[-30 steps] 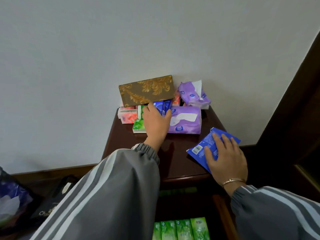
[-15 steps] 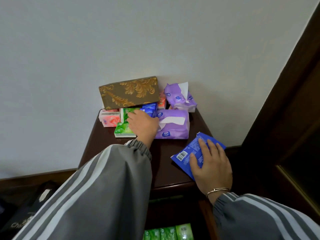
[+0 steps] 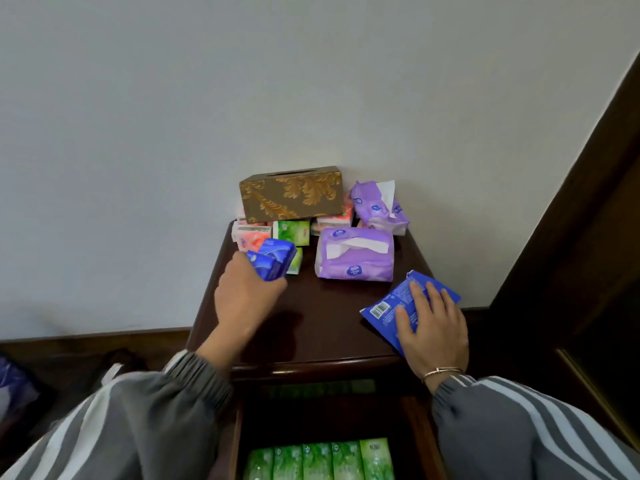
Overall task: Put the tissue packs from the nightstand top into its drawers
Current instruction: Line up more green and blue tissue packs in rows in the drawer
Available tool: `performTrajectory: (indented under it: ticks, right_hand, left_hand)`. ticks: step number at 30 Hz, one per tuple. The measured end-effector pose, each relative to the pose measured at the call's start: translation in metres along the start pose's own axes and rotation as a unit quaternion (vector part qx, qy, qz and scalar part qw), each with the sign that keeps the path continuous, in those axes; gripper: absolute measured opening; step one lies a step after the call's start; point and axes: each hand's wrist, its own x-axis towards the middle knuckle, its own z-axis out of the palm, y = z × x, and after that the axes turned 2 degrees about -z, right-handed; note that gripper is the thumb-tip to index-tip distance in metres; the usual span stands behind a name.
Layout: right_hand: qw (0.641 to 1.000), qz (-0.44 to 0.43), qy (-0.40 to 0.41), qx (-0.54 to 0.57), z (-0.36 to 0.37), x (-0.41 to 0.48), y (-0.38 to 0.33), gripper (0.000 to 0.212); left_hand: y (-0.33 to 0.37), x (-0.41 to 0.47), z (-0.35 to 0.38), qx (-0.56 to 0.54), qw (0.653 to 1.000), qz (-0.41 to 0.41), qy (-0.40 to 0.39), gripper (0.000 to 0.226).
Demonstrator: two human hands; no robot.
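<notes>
1. Tissue packs (image 3: 346, 237) crowd the back of the nightstand (image 3: 329, 317) top in your head view, bunched up against the pale wall (image 3: 311, 81).
2. Your left hand (image 3: 247, 299) is over the left side of the top, fingers curled tight round a small bundle of blue pocket packs (image 3: 273, 259).
3. Right behind that bundle, one green pocket pack (image 3: 297, 263) peeks out half hidden. A second green pack (image 3: 291, 232) sits further back, and the pink packs (image 3: 251, 237) are at the far left.
4. Against the wall, the gold patterned tissue box (image 3: 292, 195) is propped on small packs beneath it, slot facing up.
5. Centre-right, the front purple pack (image 3: 355, 268) lies flat with white tissue showing at its opening. The rear purple pack (image 3: 377, 207) is behind it, just right of the box, with a tissue sticking up.
6. Your right hand (image 3: 433, 327) lies flat, fingers straight and a little apart, resting on the flat blue pack (image 3: 384, 308). That pack is at the right front of the top, barcode side up. There's a thin bracelet (image 3: 441, 372) on that wrist.
7. Below, the drawer (image 3: 329, 417) stands pulled open, with a row of green drawer packs (image 3: 322, 459) side by side inside. Your grey striped sleeves (image 3: 138, 427) frame it on both sides.
</notes>
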Motion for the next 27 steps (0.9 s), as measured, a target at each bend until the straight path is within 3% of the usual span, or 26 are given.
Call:
performTrajectory:
  ticks: [4,9,14,17,20,23,27]
  right_hand:
    - [0.998,-0.04,0.014,0.043,-0.011,-0.004,-0.001,0.062]
    - [0.98,-0.064,0.071,0.177,-0.026,-0.009,-0.005,0.058]
    - [0.943,-0.279,0.13,0.128,-0.03,0.003,-0.086,0.047]
    - [0.939,-0.34,0.013,0.051,-0.016,0.03,-0.145,0.059]
    - [0.944,-0.315,-0.094,-0.026,0.007,0.067,-0.182,0.085]
    - [0.948,-0.28,-0.143,-0.052,0.027,0.095,-0.199,0.105]
    - [0.939,-0.266,-0.2,-0.088,0.048,0.101,-0.199,0.106]
  left_hand:
    - [-0.061,-0.014,-0.018,0.016,0.997,-0.058,0.055,0.048]
    - [-0.093,-0.025,-0.005,0.072,0.994,-0.013,0.077,0.046]
    - [-0.101,-0.022,0.007,0.088,0.989,0.022,0.115,0.053]
    - [-0.105,-0.021,0.01,0.092,0.986,0.04,0.134,0.053]
    - [-0.107,-0.019,0.013,0.093,0.985,0.043,0.141,0.055]
    - [-0.109,-0.019,0.015,0.097,0.984,0.04,0.142,0.057]
    - [-0.109,-0.019,0.016,0.1,0.984,0.033,0.142,0.06]
